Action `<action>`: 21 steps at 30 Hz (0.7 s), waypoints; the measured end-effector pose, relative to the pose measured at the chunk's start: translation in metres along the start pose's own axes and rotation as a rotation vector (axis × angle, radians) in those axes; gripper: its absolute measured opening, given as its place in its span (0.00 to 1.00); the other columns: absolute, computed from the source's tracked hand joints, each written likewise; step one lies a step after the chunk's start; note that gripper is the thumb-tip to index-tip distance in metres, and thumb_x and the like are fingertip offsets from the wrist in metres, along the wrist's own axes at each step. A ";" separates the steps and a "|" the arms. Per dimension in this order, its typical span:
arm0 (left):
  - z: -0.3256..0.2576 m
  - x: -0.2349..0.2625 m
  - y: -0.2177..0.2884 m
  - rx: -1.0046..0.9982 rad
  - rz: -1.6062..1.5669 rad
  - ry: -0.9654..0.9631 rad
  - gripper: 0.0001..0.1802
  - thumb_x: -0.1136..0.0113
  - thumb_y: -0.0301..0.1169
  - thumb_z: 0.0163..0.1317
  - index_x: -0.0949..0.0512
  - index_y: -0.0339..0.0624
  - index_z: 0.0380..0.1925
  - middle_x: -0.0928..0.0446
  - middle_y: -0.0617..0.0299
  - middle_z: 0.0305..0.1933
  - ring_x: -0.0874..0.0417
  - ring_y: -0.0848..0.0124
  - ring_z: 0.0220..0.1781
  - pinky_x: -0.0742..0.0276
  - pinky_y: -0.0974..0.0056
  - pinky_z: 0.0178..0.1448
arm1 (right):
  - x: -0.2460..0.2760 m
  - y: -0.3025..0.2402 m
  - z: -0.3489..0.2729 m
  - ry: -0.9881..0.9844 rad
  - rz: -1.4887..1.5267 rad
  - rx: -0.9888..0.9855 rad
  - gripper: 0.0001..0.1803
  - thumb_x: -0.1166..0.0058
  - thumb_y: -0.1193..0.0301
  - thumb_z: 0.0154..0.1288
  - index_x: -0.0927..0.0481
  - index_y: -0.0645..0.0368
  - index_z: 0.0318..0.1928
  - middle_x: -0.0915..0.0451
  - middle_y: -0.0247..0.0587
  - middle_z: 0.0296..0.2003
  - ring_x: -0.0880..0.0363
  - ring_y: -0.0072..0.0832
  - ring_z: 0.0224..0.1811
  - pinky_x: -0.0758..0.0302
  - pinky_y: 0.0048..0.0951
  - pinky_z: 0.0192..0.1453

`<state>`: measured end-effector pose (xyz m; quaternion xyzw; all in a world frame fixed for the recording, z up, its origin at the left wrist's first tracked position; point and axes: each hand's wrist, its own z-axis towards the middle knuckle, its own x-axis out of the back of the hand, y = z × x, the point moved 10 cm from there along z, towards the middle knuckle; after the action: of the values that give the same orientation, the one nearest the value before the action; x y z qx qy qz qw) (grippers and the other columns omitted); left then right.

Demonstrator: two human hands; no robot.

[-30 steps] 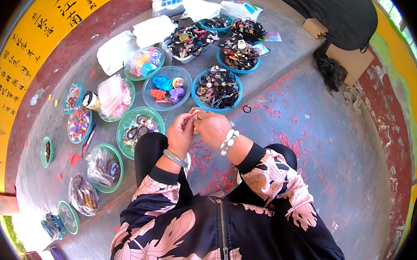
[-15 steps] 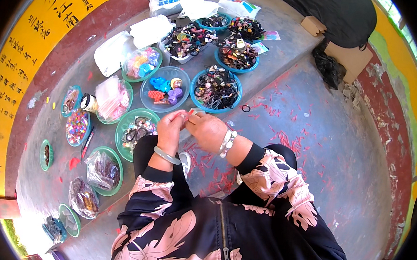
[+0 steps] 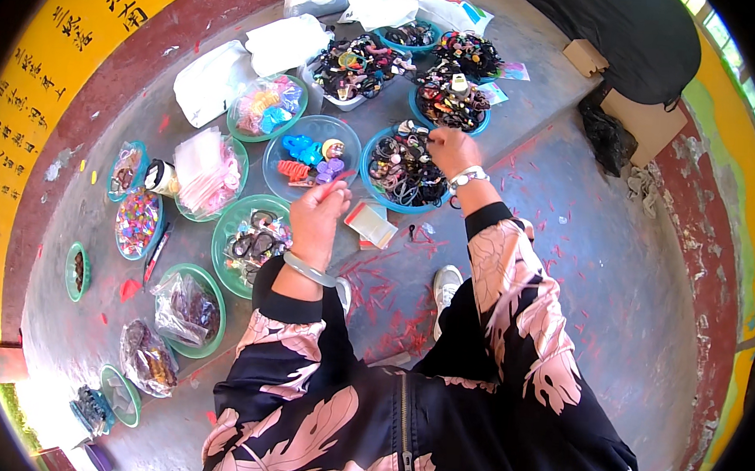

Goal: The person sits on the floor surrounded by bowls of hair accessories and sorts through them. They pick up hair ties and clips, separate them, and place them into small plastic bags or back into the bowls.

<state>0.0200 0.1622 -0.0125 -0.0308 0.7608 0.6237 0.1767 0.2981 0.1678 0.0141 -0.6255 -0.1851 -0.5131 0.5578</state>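
Right hand (image 3: 453, 151): grip pressed together, fingertips down in the blue bowl (image 3: 379, 192) of dark hair ties; whether it pinches one, cannot tell. Left hand (image 3: 316, 218): raised, grip pinching a small red strip (image 3: 343, 176) over the clear bowl (image 3: 276, 154) of blue and red clips. Small plastic bags (image 3: 371, 225) lie on the floor between the hands. Green bowl (image 3: 225, 234) of ties just left of the left wrist. More bowls and white bags ring the far side, nothing blocking either hand
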 end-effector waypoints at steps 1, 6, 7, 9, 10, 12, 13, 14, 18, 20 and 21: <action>0.001 -0.003 -0.001 0.014 0.002 -0.002 0.11 0.47 0.24 0.58 0.24 0.29 0.40 0.22 0.58 0.34 0.21 0.75 0.34 0.24 0.73 0.41 | -0.020 0.007 0.006 -0.081 -0.074 0.027 0.12 0.43 0.63 0.49 0.19 0.50 0.36 0.21 0.44 0.34 0.23 0.42 0.38 0.27 0.37 0.42; 0.005 -0.003 -0.008 0.078 0.011 -0.012 0.11 0.46 0.26 0.59 0.24 0.31 0.39 0.22 0.56 0.35 0.20 0.71 0.37 0.25 0.70 0.44 | -0.075 0.022 0.022 -0.118 -0.318 0.076 0.26 0.39 0.57 0.45 0.24 0.50 0.47 0.23 0.42 0.43 0.27 0.38 0.49 0.31 0.38 0.52; 0.005 -0.004 -0.009 0.088 0.011 -0.016 0.11 0.46 0.26 0.59 0.24 0.31 0.39 0.22 0.56 0.36 0.20 0.71 0.37 0.25 0.70 0.44 | -0.081 0.025 0.024 -0.123 -0.339 0.062 0.25 0.39 0.57 0.46 0.24 0.50 0.47 0.23 0.41 0.43 0.28 0.38 0.50 0.32 0.38 0.53; 0.006 -0.006 -0.009 0.102 0.020 -0.021 0.11 0.47 0.26 0.59 0.24 0.31 0.39 0.22 0.56 0.36 0.20 0.72 0.37 0.25 0.70 0.44 | -0.091 0.024 0.026 -0.135 -0.381 0.044 0.25 0.39 0.56 0.46 0.24 0.49 0.47 0.23 0.40 0.42 0.29 0.37 0.51 0.33 0.37 0.54; 0.005 -0.007 -0.009 0.109 0.030 -0.026 0.11 0.47 0.26 0.59 0.24 0.31 0.39 0.22 0.56 0.36 0.20 0.72 0.37 0.25 0.70 0.44 | -0.095 0.023 0.026 -0.148 -0.384 0.050 0.23 0.41 0.56 0.49 0.24 0.48 0.46 0.23 0.39 0.41 0.29 0.36 0.51 0.35 0.38 0.54; 0.006 -0.009 -0.009 0.107 0.027 -0.027 0.11 0.47 0.26 0.58 0.24 0.30 0.39 0.22 0.56 0.35 0.21 0.73 0.36 0.25 0.71 0.43 | -0.103 0.022 0.025 -0.182 -0.454 0.083 0.20 0.42 0.57 0.50 0.23 0.48 0.45 0.23 0.38 0.41 0.29 0.36 0.51 0.35 0.39 0.52; 0.006 -0.008 -0.009 0.100 0.014 -0.021 0.12 0.47 0.26 0.58 0.24 0.28 0.39 0.22 0.57 0.34 0.21 0.73 0.35 0.25 0.72 0.42 | -0.106 0.021 0.024 -0.199 -0.489 0.099 0.19 0.43 0.58 0.51 0.23 0.48 0.45 0.23 0.38 0.41 0.29 0.36 0.50 0.35 0.39 0.52; 0.007 -0.010 -0.010 0.093 0.000 -0.022 0.12 0.47 0.25 0.57 0.24 0.27 0.38 0.22 0.57 0.33 0.21 0.74 0.34 0.25 0.73 0.41 | -0.108 0.026 0.026 -0.170 -0.478 0.098 0.16 0.45 0.60 0.52 0.22 0.49 0.42 0.22 0.39 0.40 0.28 0.36 0.49 0.35 0.40 0.51; 0.008 -0.009 -0.007 0.098 0.014 -0.021 0.12 0.47 0.26 0.58 0.24 0.28 0.39 0.22 0.57 0.34 0.21 0.74 0.35 0.25 0.72 0.42 | -0.105 0.026 0.035 -0.097 -0.446 0.076 0.14 0.49 0.64 0.52 0.21 0.50 0.40 0.20 0.40 0.34 0.24 0.36 0.43 0.34 0.40 0.49; 0.008 -0.008 -0.010 0.105 0.032 -0.037 0.12 0.47 0.28 0.59 0.25 0.31 0.40 0.22 0.57 0.36 0.20 0.72 0.37 0.25 0.71 0.43 | -0.086 0.021 0.039 -0.046 -0.415 0.051 0.14 0.52 0.66 0.53 0.20 0.50 0.41 0.19 0.40 0.33 0.22 0.37 0.39 0.32 0.39 0.47; 0.008 -0.008 -0.010 0.105 0.027 -0.037 0.12 0.47 0.28 0.59 0.25 0.31 0.40 0.22 0.57 0.36 0.20 0.72 0.37 0.25 0.71 0.43 | -0.079 0.027 0.042 -0.014 -0.255 0.034 0.15 0.52 0.66 0.53 0.20 0.51 0.41 0.19 0.41 0.33 0.21 0.39 0.38 0.30 0.39 0.45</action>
<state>0.0319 0.1661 -0.0208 0.0004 0.7895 0.5856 0.1837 0.3058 0.2237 -0.0607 -0.5907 -0.2760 -0.5723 0.4973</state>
